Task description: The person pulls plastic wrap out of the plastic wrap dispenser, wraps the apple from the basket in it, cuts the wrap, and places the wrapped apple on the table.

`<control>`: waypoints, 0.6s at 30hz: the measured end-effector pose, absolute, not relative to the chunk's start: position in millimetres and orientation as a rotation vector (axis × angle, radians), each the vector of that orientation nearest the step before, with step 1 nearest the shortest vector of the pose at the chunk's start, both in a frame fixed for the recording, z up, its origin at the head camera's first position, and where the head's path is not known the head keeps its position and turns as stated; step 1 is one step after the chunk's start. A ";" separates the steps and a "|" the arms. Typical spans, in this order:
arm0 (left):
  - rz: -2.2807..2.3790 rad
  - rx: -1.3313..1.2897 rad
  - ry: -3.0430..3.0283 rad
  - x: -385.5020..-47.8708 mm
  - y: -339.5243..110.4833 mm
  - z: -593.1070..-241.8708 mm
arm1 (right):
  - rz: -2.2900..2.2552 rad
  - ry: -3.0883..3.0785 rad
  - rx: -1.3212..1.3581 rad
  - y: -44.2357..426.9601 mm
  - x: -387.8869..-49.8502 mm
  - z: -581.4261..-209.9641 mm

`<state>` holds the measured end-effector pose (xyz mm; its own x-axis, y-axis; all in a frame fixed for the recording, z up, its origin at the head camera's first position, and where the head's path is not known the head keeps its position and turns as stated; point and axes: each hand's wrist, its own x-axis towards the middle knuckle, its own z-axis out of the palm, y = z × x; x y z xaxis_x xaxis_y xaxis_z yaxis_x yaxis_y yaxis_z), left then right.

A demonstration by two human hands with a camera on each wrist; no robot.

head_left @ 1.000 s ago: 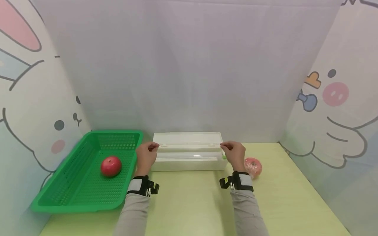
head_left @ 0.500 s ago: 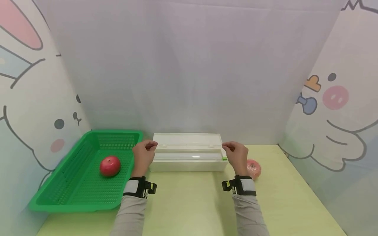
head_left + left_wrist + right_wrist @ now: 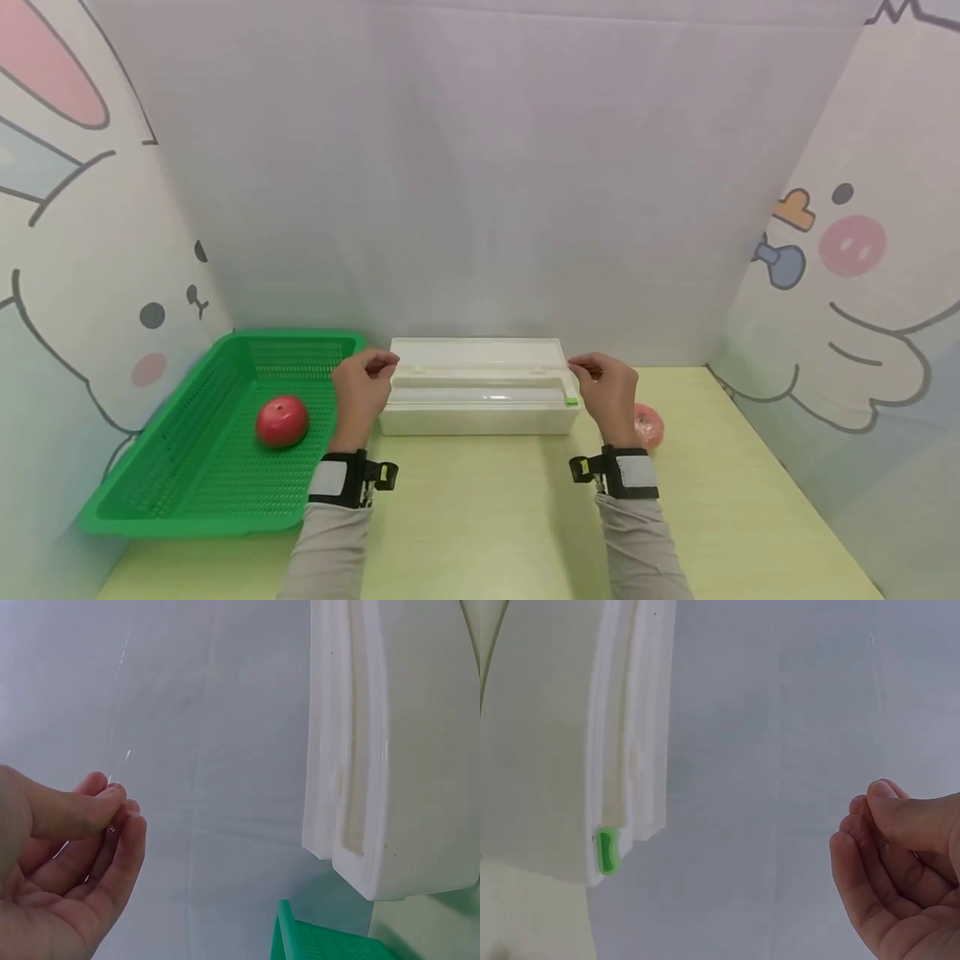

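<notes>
A white cling film dispenser box [image 3: 480, 421] stands by the back wall with its lid [image 3: 472, 352] raised and a film roll [image 3: 480, 394] inside. Between thumb and fingers, my left hand [image 3: 362, 387] pinches one corner of clear cling film at the box's left end. At the other end my right hand [image 3: 607, 392] pinches the film's other corner. Thin glints of cling film [image 3: 127, 755] show beside the left fingertips in the left wrist view. Most of the film is too transparent to trace. A green slider [image 3: 608, 851] sits on the box's right end.
On the left, a green basket [image 3: 202, 527] holds a red round fruit [image 3: 282, 421], perhaps a tomato. Behind my right wrist, a film-wrapped reddish fruit [image 3: 649, 427] lies on the pale yellow table [image 3: 480, 517]. Printed fabric walls [image 3: 480, 167] enclose the back and sides.
My hands have spread slightly apart, the left one leftward and the right one rightward, both still pinching. The green slider on the box is now in fuller view. Basket and fruits stay put.
</notes>
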<state>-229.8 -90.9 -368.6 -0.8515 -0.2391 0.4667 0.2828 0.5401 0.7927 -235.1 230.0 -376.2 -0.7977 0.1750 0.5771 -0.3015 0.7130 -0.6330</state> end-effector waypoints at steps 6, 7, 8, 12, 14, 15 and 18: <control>-1.258 -0.021 -2.265 -223.8 -90.6 -360.4 | 0.955 -2.261 0.105 228.9 -230.1 -371.1; -1.252 -0.021 -2.261 -222.8 -90.6 -359.3 | 0.950 -2.247 0.118 228.8 -229.4 -370.3; -1.249 -0.022 -2.257 -222.2 -90.5 -358.7 | 0.944 -2.232 0.131 228.8 -228.7 -369.5; -1.249 -0.018 -2.242 -219.6 -90.4 -354.2 | 0.915 -2.184 0.174 229.3 -226.8 -364.5; -1.253 -0.019 -2.240 -218.6 -90.3 -351.8 | 0.913 -2.169 0.183 229.8 -226.4 -361.6; -1.255 -0.022 -2.241 -217.8 -90.3 -350.3 | 0.910 -2.165 0.186 230.0 -226.2 -360.2; -1.257 -0.032 -2.244 -215.7 -91.0 -346.7 | 0.920 -2.155 0.193 230.1 -225.1 -356.1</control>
<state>-215.7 -91.0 -346.7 -0.8419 -0.2436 0.4815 0.2836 0.5595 0.7788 -225.1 230.1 -356.1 -0.6921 0.1501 0.7060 -0.4063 0.7275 -0.5529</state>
